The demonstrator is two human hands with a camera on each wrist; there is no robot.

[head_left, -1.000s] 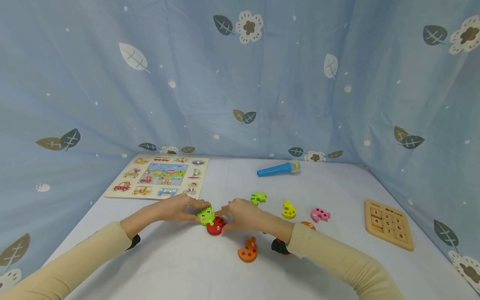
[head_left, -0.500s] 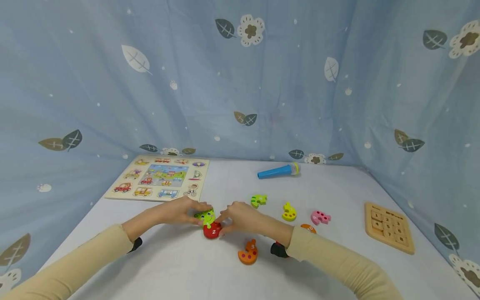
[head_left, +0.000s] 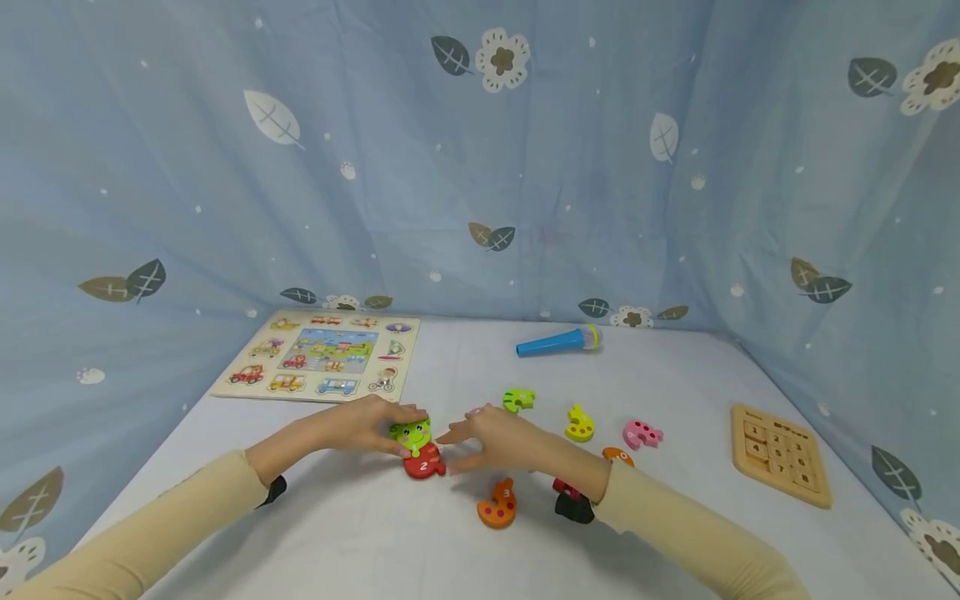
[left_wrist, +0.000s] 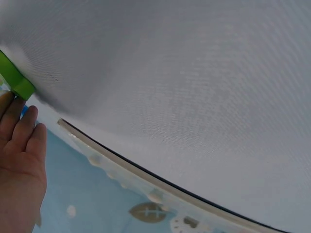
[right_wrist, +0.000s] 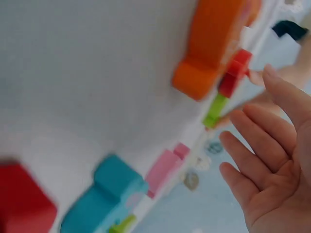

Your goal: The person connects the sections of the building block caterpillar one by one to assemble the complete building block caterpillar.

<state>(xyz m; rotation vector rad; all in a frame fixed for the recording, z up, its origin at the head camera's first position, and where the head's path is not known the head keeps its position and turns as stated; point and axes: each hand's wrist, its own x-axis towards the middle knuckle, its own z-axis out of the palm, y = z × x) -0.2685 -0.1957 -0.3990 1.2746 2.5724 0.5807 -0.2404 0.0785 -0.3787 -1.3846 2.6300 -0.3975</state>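
Note:
A green puzzle piece with a smiling face and the number 1 (head_left: 411, 433) lies on the white table, pinched between thumb and fingers of my left hand (head_left: 358, 423). Fitted against its lower edge is a red piece numbered 2 (head_left: 423, 463). My right hand (head_left: 504, 440) hovers just right of the red piece, fingers and thumb spread and holding nothing; the right wrist view confirms the bare palm (right_wrist: 277, 170). Below that hand lies an orange piece numbered 3 (head_left: 497, 507). In the left wrist view only an edge of the green piece (left_wrist: 15, 77) shows at the fingertips.
Green striped (head_left: 517, 400), yellow (head_left: 579, 425) and pink (head_left: 642, 434) pieces lie to the right. A teal piece (right_wrist: 104, 194) shows in the right wrist view. Farther off are a blue toy microphone (head_left: 555, 342), a picture puzzle board (head_left: 225, 386) and a wooden number board (head_left: 780, 454).
The red piece has swung down and left, against the green one. My right hand has let go of it and drawn slightly right. The left hand keeps its hold.

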